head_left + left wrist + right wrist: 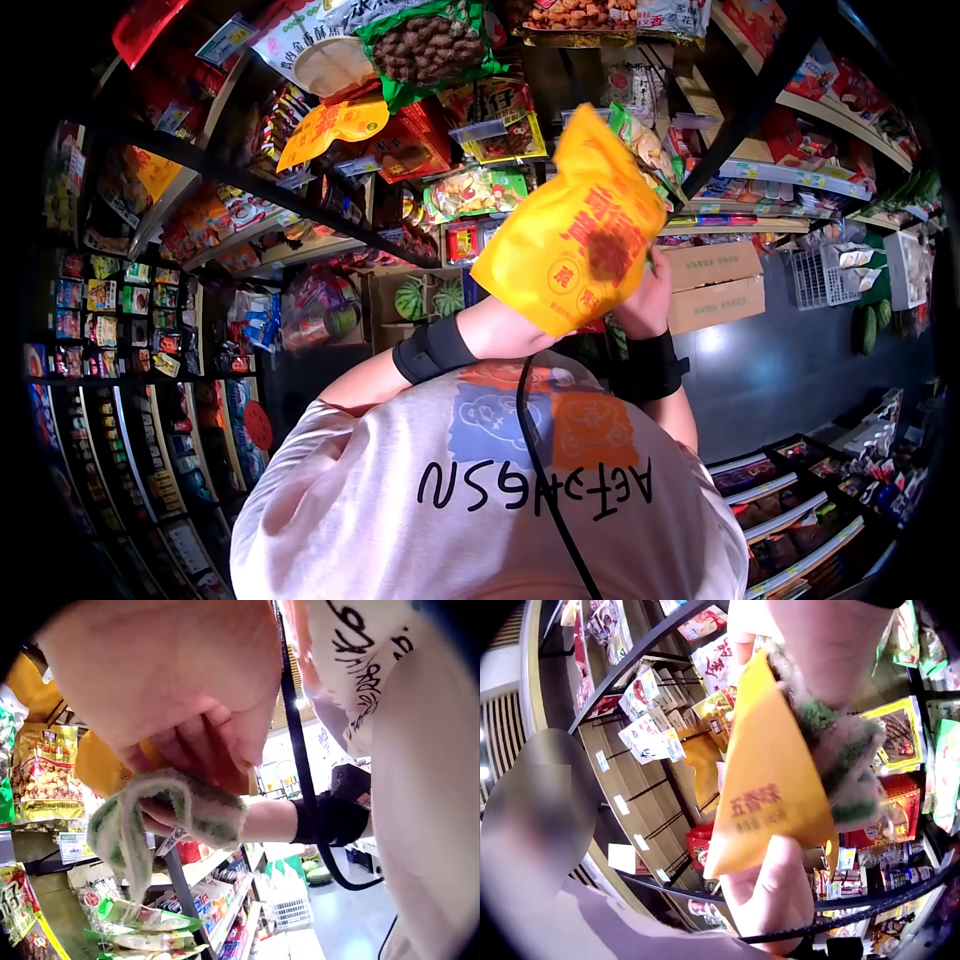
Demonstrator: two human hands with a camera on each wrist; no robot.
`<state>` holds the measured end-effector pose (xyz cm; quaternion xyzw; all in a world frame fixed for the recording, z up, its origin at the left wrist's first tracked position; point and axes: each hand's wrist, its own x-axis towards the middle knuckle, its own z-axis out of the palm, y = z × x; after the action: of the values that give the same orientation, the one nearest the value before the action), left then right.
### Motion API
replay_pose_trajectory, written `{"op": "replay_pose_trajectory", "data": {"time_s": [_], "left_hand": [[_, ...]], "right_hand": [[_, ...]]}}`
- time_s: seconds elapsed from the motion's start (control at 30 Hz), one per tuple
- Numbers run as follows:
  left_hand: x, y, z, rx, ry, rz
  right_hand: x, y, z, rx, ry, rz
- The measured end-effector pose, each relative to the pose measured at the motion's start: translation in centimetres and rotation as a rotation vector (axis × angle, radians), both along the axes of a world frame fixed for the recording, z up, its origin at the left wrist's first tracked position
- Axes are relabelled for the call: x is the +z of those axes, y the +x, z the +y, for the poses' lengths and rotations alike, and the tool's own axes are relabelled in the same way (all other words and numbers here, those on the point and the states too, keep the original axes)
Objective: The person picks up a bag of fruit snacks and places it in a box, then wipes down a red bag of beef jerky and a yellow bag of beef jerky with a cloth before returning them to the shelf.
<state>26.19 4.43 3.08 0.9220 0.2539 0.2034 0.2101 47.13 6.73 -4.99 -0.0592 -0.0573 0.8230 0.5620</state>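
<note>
A bright yellow snack bag (pixel 590 230) with red print is held up in front of the chest. My left hand (pixel 515 330) grips its lower edge; the thumb lies across the bag (pixel 769 772) in the right wrist view. On the far side, my right hand (pixel 648 300) holds a green-and-white striped cloth (pixel 180 806) against the bag. The bag hides this cloth in the head view. Fuzzy folds of the cloth (pixel 847 757) bunch beside the bag in the right wrist view.
Shelves of packaged snacks stand ahead, with a green snack bag (pixel 425 50) hanging above and another yellow bag (pixel 335 130) to the left. Watermelons (pixel 410 298) sit low in a bin. A cardboard box (pixel 715 285) lies at the right. A black cord (pixel 540 450) hangs down the shirt.
</note>
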Motion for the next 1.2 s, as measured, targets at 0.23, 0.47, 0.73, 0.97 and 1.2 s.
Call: {"op": "replay_pose_trajectory", "data": {"time_s": [0.23, 0.47, 0.73, 0.97, 1.2], "left_hand": [[-1.7, -0.7, -0.8, -0.013, -0.154, -0.083], [-2.0, -6.8, 3.5, 0.241, -0.412, -0.133], [-0.5, -3.4, 1.2, 0.247, -0.884, -0.610], [-1.1, -5.2, -0.2, 0.328, -1.199, -0.811], [-2.0, -6.7, -0.4, 0.391, -1.297, -1.075]], "right_hand": [[0.9, 1.8, -1.3, -0.154, 0.025, -0.184], [3.0, 4.6, -2.2, -0.401, 0.151, -0.531], [2.4, 0.0, -2.3, -0.265, 0.222, -0.749], [2.7, -1.4, -2.3, -0.074, 0.072, -0.590], [5.1, -1.3, -0.7, -0.341, 0.154, -0.833]]}}
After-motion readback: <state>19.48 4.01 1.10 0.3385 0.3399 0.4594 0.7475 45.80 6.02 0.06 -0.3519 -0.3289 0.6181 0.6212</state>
